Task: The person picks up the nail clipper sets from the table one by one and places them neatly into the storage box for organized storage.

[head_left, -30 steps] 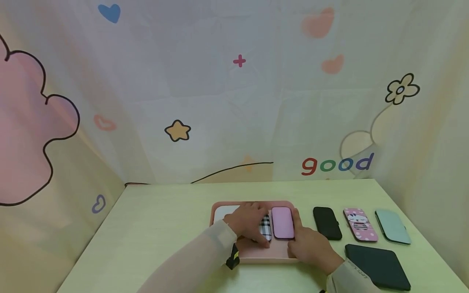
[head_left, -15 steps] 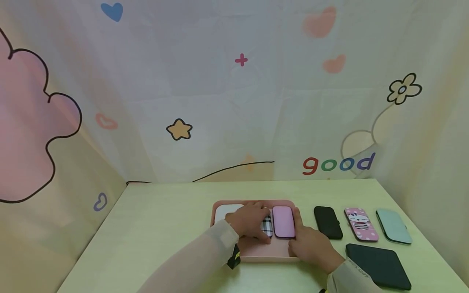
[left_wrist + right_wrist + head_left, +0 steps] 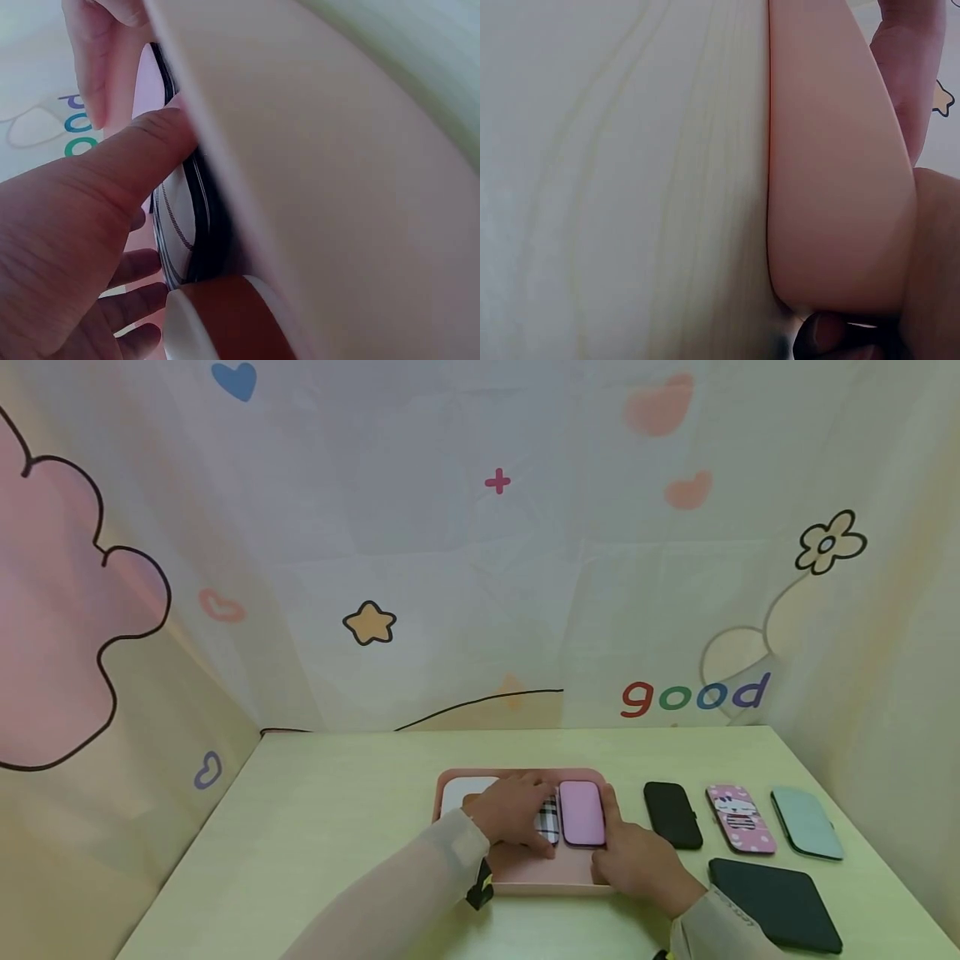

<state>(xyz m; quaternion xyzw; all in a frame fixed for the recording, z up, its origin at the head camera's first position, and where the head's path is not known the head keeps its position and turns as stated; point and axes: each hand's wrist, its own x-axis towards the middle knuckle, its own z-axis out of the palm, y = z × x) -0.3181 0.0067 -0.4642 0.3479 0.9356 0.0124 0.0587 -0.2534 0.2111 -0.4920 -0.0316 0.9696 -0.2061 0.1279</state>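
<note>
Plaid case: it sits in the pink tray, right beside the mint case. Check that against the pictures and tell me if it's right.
Not quite: the neighbour is wrong. The head view shows the plaid case in the pink tray, right beside the lilac case; the mint case lies outside, on the table.

My pale desk (image 3: 322,810) carries a pink tray (image 3: 551,890); right of it I have a black case (image 3: 672,816), pink cartoon case (image 3: 741,818), mint case (image 3: 807,823) and larger dark case (image 3: 780,902).
</note>
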